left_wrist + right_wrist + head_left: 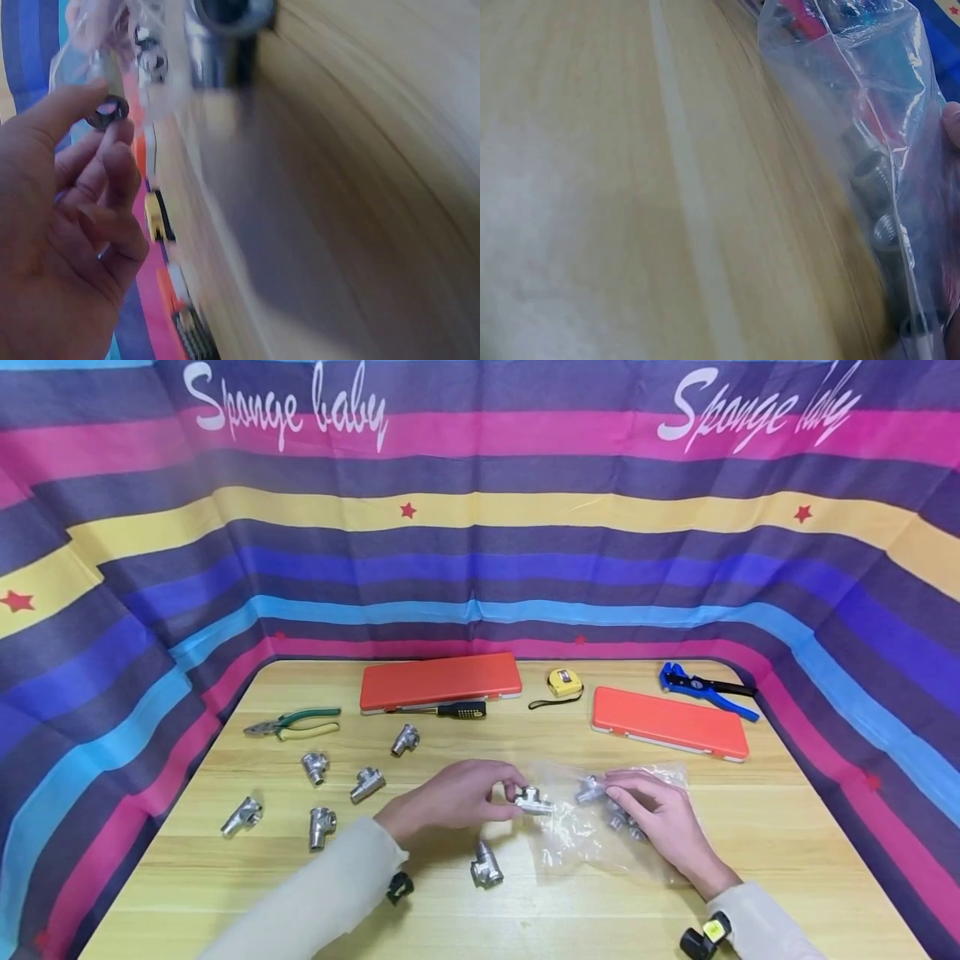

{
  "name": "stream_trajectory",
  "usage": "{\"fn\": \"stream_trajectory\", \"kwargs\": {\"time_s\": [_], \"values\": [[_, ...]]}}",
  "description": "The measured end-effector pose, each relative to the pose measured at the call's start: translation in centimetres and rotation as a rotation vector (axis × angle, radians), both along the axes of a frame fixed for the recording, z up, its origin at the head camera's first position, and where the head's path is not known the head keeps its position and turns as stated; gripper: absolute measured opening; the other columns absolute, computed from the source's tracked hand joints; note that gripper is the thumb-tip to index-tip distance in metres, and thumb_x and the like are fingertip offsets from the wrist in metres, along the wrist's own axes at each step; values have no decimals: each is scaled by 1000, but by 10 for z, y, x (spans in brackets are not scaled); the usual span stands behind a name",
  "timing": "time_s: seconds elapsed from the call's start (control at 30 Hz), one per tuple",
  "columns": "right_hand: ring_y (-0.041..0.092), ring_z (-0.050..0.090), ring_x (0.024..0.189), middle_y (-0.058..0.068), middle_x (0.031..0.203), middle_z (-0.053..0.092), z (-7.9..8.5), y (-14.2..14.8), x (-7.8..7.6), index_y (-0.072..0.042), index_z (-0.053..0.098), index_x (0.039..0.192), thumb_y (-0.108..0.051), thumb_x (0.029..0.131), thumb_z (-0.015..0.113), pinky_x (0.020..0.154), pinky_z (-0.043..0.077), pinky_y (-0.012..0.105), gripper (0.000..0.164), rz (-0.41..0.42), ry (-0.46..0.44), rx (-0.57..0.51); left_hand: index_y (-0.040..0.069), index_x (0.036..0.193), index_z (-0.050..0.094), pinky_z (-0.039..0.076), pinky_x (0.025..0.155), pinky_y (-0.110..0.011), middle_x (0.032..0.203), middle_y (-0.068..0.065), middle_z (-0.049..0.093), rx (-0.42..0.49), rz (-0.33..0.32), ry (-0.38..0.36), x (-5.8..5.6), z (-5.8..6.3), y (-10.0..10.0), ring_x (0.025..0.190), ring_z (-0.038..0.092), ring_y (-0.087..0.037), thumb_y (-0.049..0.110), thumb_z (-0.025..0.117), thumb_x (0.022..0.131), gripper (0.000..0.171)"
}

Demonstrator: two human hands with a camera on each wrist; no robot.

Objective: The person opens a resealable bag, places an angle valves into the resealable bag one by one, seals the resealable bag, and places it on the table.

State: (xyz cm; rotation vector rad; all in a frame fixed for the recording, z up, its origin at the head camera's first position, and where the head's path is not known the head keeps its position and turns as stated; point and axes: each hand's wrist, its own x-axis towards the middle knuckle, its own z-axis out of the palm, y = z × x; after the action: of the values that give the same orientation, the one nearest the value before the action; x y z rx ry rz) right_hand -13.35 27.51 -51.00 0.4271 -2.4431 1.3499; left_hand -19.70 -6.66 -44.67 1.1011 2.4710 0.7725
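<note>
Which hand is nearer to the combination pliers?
Left. The left hand is below and right of the combination pliers in the head view; the right hand, farther right, grips the plastic bag.

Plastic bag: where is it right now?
In the head view, the plastic bag is right of centre, held by the right hand, nearer the camera than the right red case; the metal fitting in the left hand is by its left edge.
</note>
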Motion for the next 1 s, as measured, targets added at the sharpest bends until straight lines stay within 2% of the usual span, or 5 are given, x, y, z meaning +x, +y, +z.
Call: {"fn": "stream_trajectory", "kwargs": {"time_s": [0.27, 0.4, 0.57, 0.8, 1.0], "values": [[-7, 68, 117, 6, 122, 81, -2, -2, -1, -18, 85, 111, -5, 99, 79, 103, 48, 6, 19, -16, -3, 17, 18, 119, 76, 53, 78, -16, 99, 13, 74, -62, 2, 90, 2, -19, 50, 79, 60, 2, 26, 77, 100, 21], [-7, 68, 118, 5, 123, 81, -2, -3, -2, -18, 85, 111, -4, 99, 78, 103, 48, 6, 20, -8, -1, 11, 20, 132, 75, 59, 90, -24, 115, 9, 80, -96, 26, 141, 7, -24, 68, 96, 72, -7, 26, 77, 102, 30], [-8, 67, 118, 3, 121, 82, -3, -1, -1, -20, 85, 112, -5, 100, 79, 103, 47, 6, 21, -26, -4, 11, 21, 154, 62, 54, 114, -31, 151, 2, 68, -63, -82, 132, 11, -17, 77, 128, 71, -14, 27, 71, 107, 48], [-8, 67, 118, 3, 122, 82, -1, 0, -2, -18, 85, 112, -5, 100, 78, 105, 45, 5, 19, -30, 4, 30, 17, 135, 73, 58, 86, -20, 136, 7, 75, 38, -54, -77, 2, -16, 36, 83, 66, -1, 21, 65, 110, 27], [-9, 66, 119, 2, 123, 82, -1, 1, -4, -21, 85, 113, -7, 102, 77, 105, 45, 5, 20, -27, -19, 37, 23, 126, 77, 56, 104, -30, 121, 12, 75, 68, 59, -147, -1, -19, -22, 108, 66, -2, 29, 70, 107, 21]]}}
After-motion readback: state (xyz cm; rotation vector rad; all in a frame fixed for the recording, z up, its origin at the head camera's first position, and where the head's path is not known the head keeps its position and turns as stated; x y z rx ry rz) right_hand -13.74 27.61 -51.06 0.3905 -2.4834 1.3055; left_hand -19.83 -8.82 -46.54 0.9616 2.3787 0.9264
